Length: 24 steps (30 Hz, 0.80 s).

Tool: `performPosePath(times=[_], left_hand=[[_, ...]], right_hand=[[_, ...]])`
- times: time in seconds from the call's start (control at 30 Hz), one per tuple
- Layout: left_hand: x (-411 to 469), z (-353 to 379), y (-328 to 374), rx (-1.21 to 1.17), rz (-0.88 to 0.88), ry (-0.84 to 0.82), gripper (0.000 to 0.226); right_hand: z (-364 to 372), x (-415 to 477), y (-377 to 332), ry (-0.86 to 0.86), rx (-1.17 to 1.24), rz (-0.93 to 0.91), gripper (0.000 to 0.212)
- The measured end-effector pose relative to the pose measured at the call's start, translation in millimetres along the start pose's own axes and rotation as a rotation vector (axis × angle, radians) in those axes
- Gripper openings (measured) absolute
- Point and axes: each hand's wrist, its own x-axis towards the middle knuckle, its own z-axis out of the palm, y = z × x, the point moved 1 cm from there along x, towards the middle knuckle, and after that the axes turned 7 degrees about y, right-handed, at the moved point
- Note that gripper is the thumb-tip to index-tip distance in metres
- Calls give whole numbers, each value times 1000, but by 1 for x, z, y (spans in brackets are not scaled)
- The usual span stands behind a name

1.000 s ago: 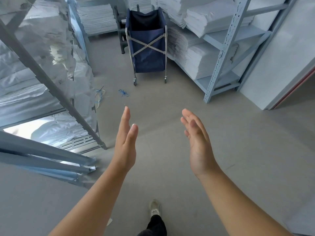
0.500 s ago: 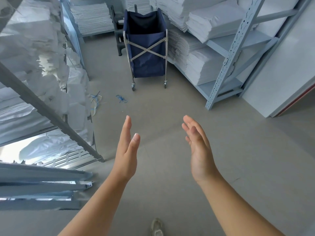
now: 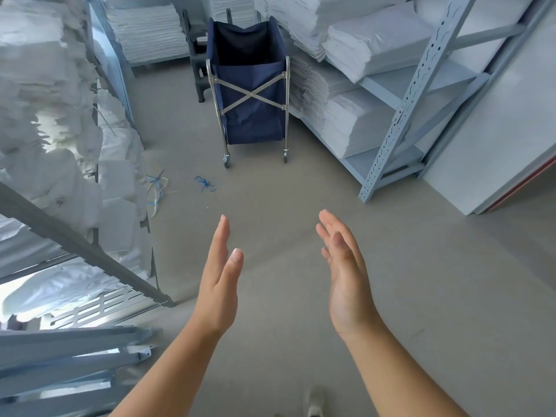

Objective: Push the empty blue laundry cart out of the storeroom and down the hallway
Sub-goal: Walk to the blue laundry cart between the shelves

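Head view: blue laundry cart (image 3: 252, 94) stands at the far end of the storeroom aisle, on the floor (image 3: 301, 236), well apart from both hands, its right side just beside the white folded linen stacks (image 3: 346, 121) on the metal shelving (image 3: 400, 115). Left hand (image 3: 218, 284) and right hand (image 3: 346, 275) are raised in front, palms facing each other, fingers straight; each grip is released and holds nothing. Cart is a navy fabric bag hung on a chromed tube frame with an X cross-brace on the near face and small swivel casters (image 3: 226, 160) at the bottom. Bag looks empty inside as far as visible, so it should be light and roll easily; the soft cloth sides give nothing to push on, so take hold on the stiff top rail or the upright tube ends at the rim. Smooth metal, likely a bit slick, so wrap fingers fully. Casters may wander; narrow base could tip if shoved high and fast. Floor is flat grey, matte, with loose blue string scraps (image 3: 205, 183) lying between the hands and the cart that could snag a wheel. A dark plastic step stool (image 3: 198, 55) sits behind the cart's left corner; whether it touches cannot be told. Shelf uprights are perforated pale-blue steel.
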Motion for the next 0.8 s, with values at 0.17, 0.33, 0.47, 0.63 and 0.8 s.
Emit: performPosePath(times=[0.17, 0.33, 0.47, 0.63, 0.8], left_hand=[[23, 8, 1, -3, 7, 5, 82], [51, 17, 1, 1, 7, 62, 78], [73, 28, 6, -1, 5, 79, 86], [105, 49, 11, 16, -3, 93, 88], [131, 75, 14, 23, -7, 98, 89]], right_hand=[[4, 24, 0, -17, -2, -4, 68], [7, 54, 1, -54, 0, 0, 73], [8, 84, -3, -79, 9, 11, 71], [2, 123, -10, -87, 25, 23, 70], [-8, 160, -15, -101, 24, 29, 72]])
